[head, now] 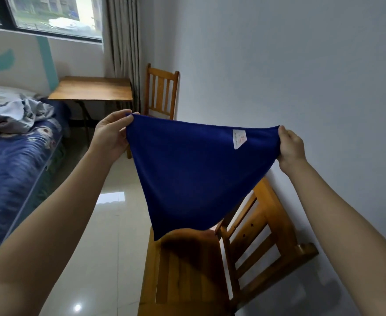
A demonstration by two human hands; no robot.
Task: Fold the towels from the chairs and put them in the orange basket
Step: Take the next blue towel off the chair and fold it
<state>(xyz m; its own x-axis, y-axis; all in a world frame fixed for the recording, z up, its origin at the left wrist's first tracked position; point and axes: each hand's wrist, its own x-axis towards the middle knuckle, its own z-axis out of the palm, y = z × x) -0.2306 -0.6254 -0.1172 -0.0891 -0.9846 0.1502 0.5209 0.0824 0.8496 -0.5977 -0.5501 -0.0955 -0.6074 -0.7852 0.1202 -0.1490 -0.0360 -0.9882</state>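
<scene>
A dark blue towel point(187, 169) with a white label near its upper right hangs stretched in the air above a wooden chair point(212, 265). My left hand point(112, 133) pinches its upper left corner. My right hand point(291, 145) pinches its upper right corner. The towel's lower end droops to a point just above the chair seat. The orange basket is not in view.
A second wooden chair point(162, 92) stands against the wall further back, beside a wooden table point(91, 88) under the window. A bed with blue bedding point(11, 160) runs along the left. Glossy tiled floor point(109, 224) lies between bed and chairs. A wall point(301, 65) is close on the right.
</scene>
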